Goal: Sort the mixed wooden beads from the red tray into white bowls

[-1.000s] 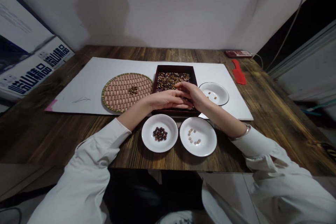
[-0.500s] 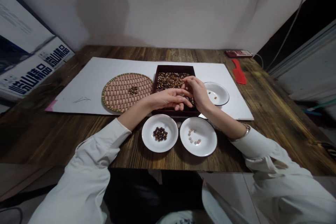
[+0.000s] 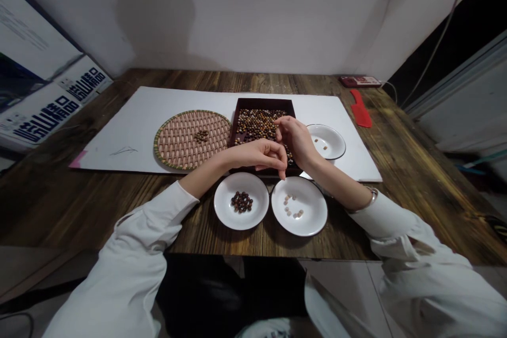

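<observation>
The left hand (image 3: 264, 153) bends over the near part of the dark box (image 3: 264, 103), fingers curled, tips downward; the right hand (image 3: 298, 140) curls above its right side, close beside the left. Whether either pinches anything, I cannot tell. The box lies beneath and beyond both, about equally near each, its longer side seemingly running away from the person, filled with small, round, mottled-brown beads (image 3: 257, 121). Nearer than the hands sit two smooth white bowls, the left bowl (image 3: 255, 210) and right bowl (image 3: 313, 202). Left of the left hand lies a coarse-woven oval mat (image 3: 178, 140).
</observation>
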A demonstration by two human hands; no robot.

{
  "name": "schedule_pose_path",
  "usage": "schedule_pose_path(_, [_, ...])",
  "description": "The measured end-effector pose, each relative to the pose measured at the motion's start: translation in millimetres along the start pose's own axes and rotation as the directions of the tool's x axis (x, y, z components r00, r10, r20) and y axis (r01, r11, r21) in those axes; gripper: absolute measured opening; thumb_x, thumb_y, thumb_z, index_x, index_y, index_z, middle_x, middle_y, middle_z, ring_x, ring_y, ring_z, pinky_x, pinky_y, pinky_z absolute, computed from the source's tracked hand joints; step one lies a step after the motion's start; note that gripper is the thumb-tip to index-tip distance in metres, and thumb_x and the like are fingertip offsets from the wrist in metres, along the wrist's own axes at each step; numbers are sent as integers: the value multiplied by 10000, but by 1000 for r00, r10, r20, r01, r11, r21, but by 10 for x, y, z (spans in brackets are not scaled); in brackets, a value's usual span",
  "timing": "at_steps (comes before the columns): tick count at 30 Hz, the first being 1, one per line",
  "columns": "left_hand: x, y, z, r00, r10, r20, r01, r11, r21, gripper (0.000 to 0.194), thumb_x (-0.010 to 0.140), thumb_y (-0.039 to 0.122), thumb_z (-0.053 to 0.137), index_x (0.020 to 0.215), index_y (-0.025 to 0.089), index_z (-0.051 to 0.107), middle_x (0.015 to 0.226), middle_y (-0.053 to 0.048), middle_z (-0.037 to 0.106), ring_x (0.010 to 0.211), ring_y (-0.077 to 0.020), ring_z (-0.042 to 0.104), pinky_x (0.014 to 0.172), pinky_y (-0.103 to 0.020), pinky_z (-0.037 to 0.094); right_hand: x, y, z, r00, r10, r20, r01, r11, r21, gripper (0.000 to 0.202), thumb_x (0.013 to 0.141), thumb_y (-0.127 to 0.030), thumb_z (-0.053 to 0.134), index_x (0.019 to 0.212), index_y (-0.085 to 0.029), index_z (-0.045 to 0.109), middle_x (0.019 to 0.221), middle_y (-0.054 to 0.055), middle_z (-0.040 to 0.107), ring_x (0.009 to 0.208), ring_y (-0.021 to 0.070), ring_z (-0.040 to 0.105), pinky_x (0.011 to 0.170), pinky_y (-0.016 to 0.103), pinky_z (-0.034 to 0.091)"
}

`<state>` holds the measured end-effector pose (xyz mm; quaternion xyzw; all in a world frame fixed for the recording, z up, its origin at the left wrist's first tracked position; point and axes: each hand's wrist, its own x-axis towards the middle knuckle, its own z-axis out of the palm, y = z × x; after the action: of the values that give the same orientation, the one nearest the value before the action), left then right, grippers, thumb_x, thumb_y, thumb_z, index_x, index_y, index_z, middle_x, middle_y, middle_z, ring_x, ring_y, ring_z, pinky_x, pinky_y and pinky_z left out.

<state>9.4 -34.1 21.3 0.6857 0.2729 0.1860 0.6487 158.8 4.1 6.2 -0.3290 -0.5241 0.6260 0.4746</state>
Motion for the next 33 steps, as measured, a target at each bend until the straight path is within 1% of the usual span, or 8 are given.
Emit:
schedule_pose_path(5, [7, 18, 34, 1000, 12, -26, -11, 1000, 22, 209, 830, 334, 624, 804, 140, 553, 717, -27, 683, 456, -28, 401, 430, -166, 280, 1, -1, 30, 1000, 1, -1, -1, 998, -65, 138, 835, -183, 464, 758, -181, 579, 515, -38, 505, 496, 88, 447, 494, 212, 317])
schedule_pose_path(8, [8, 42, 55, 999, -3, -35, 6, 997, 81, 214, 828, 338, 624, 785, 139, 557, 660, 0, 634, 480, -35, 416, 451, -167, 297, -2, 4, 42, 1000, -3, -13, 1, 995, -99, 137, 823, -179, 475, 741, -181, 585, 512, -45, 490, 494, 84, 446, 498, 213, 319])
schedule_pose_path(12, [12, 60, 84, 996, 0, -85, 13, 988, 154, 239, 815, 366, 637, 779, 143, 562, 622, 28, 589, 470, -38, 423, 454, -173, 311, -8, 8, 47, 1000, -3, -12, 1, 991, -130, 147, 817, -181, 479, 721, -181, 591, 522, -42, 488, 508, 84, 446, 506, 215, 324])
schedule_pose_path(17, [16, 63, 139, 991, 16, -133, 16, 971, 240, 258, 800, 389, 649, 766, 148, 567, 607, 40, 565, 474, -50, 433, 459, -187, 328, -21, 13, 45, 1000, 14, 7, -13, 994, -110, 133, 818, -211, 489, 738, -184, 591, 515, -45, 488, 497, 86, 445, 497, 218, 322])
schedule_pose_path(21, [39, 33, 181, 987, 56, -151, -4, 946, 323, 254, 792, 393, 662, 764, 148, 597, 593, 36, 573, 532, -69, 469, 510, -196, 353, -20, 20, 43, 1000, 18, 22, -15, 995, -94, 117, 813, -224, 499, 755, -185, 593, 514, -49, 494, 486, 84, 448, 492, 218, 327])
schedule_pose_path(23, [50, 15, 187, 988, 56, -144, -8, 949, 315, 258, 787, 396, 670, 762, 147, 607, 597, 32, 585, 555, -73, 480, 529, -198, 355, -19, 23, 43, 1000, 16, 26, -13, 996, -91, 114, 812, -225, 503, 764, -183, 598, 525, -48, 501, 489, 82, 451, 494, 217, 333])
schedule_pose_path(28, [52, 5, 166, 993, -4, -118, 34, 967, 252, 262, 789, 399, 669, 767, 143, 616, 607, 27, 608, 541, -67, 478, 536, -202, 347, -18, 31, 39, 999, 15, 37, -11, 994, -111, 110, 815, -243, 515, 775, -181, 596, 532, -48, 500, 501, 85, 458, 496, 217, 336])
schedule_pose_path(33, [63, -8, 175, 993, 36, -113, 1, 951, 309, 247, 782, 381, 684, 781, 136, 651, 636, 7, 641, 631, -100, 568, 616, -226, 414, -7, 54, 24, 999, 4, 53, 2, 993, -120, 113, 813, -231, 512, 779, -181, 607, 542, -43, 511, 508, 89, 470, 498, 217, 338])
